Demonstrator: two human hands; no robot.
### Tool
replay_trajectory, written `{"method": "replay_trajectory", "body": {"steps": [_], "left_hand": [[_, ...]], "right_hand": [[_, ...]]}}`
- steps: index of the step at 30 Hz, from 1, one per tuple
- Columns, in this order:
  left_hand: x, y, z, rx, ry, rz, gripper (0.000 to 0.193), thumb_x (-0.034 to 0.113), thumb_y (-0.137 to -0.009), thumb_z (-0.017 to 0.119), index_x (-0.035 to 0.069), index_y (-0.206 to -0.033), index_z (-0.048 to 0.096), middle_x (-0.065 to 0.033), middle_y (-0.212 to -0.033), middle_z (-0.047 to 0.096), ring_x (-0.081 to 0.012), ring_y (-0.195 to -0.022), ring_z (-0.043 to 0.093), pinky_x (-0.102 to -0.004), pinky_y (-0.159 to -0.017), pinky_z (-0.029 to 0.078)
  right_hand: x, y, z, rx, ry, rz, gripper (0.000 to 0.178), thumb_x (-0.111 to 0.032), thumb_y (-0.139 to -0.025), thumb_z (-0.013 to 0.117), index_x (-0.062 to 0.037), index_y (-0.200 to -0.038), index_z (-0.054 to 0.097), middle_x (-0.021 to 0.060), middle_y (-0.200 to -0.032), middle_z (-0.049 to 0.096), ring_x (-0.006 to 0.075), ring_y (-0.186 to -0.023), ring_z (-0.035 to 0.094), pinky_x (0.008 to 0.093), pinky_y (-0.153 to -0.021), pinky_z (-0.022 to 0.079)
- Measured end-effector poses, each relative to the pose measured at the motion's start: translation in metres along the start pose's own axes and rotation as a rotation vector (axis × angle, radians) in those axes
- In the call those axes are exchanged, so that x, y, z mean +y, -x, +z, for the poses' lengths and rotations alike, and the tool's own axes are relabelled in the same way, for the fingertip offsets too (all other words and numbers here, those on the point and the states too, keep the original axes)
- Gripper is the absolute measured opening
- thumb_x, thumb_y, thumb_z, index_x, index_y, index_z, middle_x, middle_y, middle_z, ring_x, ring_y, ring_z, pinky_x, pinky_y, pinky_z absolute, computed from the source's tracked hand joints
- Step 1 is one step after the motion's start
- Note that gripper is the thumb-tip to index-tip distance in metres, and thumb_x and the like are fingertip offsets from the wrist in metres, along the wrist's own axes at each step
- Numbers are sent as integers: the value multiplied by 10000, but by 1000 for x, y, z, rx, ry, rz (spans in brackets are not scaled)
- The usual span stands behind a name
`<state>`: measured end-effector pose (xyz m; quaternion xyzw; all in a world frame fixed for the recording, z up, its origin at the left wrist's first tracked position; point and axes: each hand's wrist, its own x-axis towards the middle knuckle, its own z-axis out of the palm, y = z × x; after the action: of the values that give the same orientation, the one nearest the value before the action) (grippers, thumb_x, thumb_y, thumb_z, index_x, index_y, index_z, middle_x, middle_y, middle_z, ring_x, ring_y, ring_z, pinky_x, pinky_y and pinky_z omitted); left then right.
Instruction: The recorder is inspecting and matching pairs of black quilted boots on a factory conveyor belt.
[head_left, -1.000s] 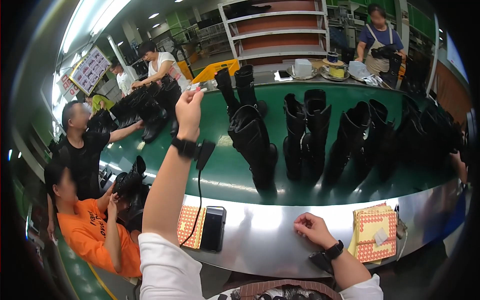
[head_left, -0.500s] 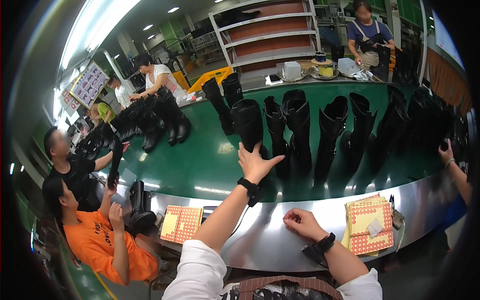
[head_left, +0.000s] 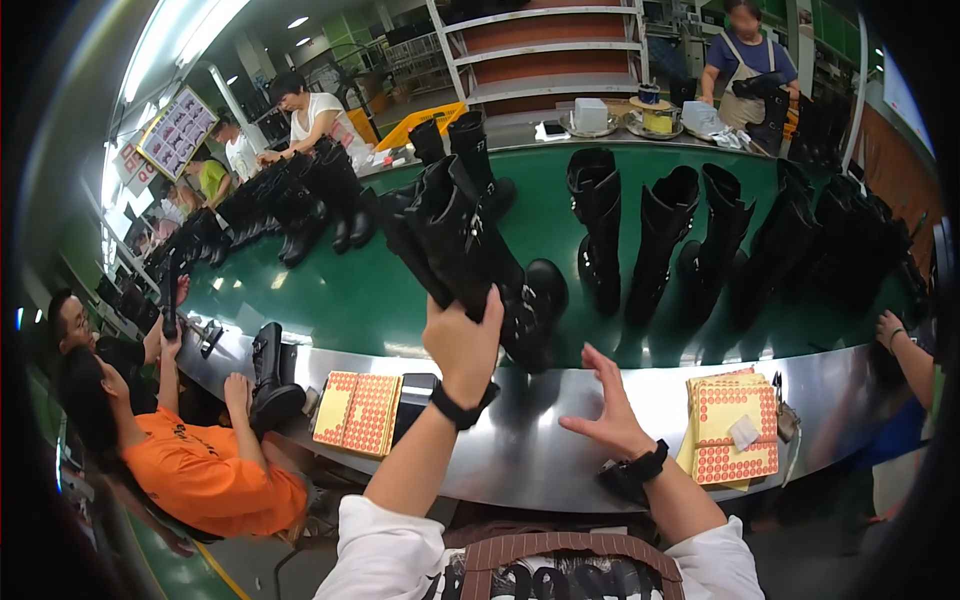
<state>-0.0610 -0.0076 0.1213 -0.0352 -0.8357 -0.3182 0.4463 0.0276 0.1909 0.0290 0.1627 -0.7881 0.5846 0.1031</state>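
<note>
My left hand (head_left: 463, 345) is closed round the shaft of a tall black boot (head_left: 462, 230), which leans to the left with its foot toward the right. A second dark shaft shows close against its left side; whether my hand grips that one too is hard to see. Silvery buckles show by the ankle. Below and right of the boot, my right hand (head_left: 608, 408) is open over the metal table edge, fingers apart and nothing in it. Beyond it, several upright black boots (head_left: 660, 240) stand in a row.
The green tabletop (head_left: 400, 315) has a metal front strip (head_left: 530, 440). Sticker sheets (head_left: 358, 412) lie left, and another stack (head_left: 735, 430) right. Two boots stand behind mine. A co-worker in orange (head_left: 215, 465) sits left beside a boot (head_left: 270, 380); another person's hand (head_left: 890, 330) is far right.
My left hand has taken hold of the boot, tilting it and drawing it nearer and left, out of the row. My right hand has gone from curled to spread and moved slightly forward.
</note>
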Motion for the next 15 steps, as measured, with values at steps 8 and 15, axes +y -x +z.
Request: {"method": "replay_trajectory", "body": {"steps": [8, 15], "left_hand": [[8, 101, -124, -591, 157, 406, 522, 298, -806, 752, 76, -1261, 622, -242, -1254, 581, -446, -1067, 602, -466, -890, 494], [-42, 170, -100, -261, 211, 320, 415, 125, -750, 835, -4, -1069, 604, -243, -1148, 622, -413, -1026, 624, -491, -879, 483]], "right_hand": [[-53, 37, 32, 36, 468, -184, 1067, -278, -649, 891, -3, -1494, 300, 235, -1386, 464, 406, -1264, 474, 461, -1064, 380], [-26, 55, 26, 204, -89, 87, 460, -76, -733, 742, 34, -1160, 610, 181, -1077, 675, 306, -1007, 651, 374, -886, 496]]}}
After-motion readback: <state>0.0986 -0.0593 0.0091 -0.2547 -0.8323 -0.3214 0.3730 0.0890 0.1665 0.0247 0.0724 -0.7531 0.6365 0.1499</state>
